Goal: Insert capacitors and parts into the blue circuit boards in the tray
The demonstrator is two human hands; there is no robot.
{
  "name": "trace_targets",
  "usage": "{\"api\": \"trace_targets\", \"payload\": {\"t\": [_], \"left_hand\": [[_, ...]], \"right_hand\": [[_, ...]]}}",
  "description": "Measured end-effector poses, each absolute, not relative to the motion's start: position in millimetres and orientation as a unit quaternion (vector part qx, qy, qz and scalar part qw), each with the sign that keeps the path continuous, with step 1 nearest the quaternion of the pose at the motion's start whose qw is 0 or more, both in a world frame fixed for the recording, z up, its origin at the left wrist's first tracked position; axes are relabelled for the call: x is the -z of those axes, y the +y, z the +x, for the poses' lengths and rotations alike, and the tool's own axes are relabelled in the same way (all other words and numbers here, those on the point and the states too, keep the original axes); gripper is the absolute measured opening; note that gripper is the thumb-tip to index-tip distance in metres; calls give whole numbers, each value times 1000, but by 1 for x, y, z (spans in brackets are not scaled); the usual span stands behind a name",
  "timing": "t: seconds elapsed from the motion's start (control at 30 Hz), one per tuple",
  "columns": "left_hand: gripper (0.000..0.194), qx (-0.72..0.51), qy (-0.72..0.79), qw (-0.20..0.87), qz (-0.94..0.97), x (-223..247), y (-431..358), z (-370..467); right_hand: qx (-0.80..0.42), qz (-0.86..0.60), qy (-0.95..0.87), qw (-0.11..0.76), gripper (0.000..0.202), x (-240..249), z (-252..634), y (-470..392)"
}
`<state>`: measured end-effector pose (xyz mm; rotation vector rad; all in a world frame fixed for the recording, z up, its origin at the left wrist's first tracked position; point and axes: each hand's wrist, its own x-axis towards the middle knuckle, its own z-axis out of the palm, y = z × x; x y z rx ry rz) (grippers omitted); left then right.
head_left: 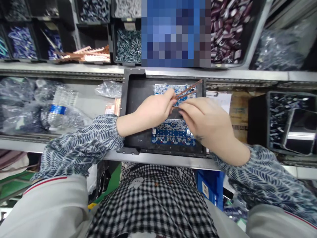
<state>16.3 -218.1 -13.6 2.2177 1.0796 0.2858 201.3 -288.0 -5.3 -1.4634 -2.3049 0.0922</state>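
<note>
A blue circuit board (173, 132) lies inside a black metal tray (135, 99) on the bench in front of me. My left hand (153, 110) pinches thin copper strips (189, 91) that stick out up and to the right over the board. My right hand (208, 124) meets it from the right, fingertips closed on the near end of the same strips. Both hands hover over the board's middle and hide part of it.
A pile of copper bars (86, 54) lies on the upper shelf among black bins of screws (127, 44) and small parts. A plastic water bottle (61, 105) and plastic bags lie at the left. A black bin (284, 119) stands at the right.
</note>
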Motion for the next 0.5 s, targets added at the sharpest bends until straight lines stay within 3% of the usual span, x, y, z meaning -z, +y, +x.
{"api": "trace_targets", "payload": {"t": [0.23, 0.5], "left_hand": [[17, -153, 435, 196, 865, -2, -166, 4], [21, -157, 450, 294, 828, 26, -131, -25]], "right_hand": [[-60, -508, -839, 187, 27, 22, 205, -226], [-121, -468, -864, 140, 30, 65, 230, -198]]}}
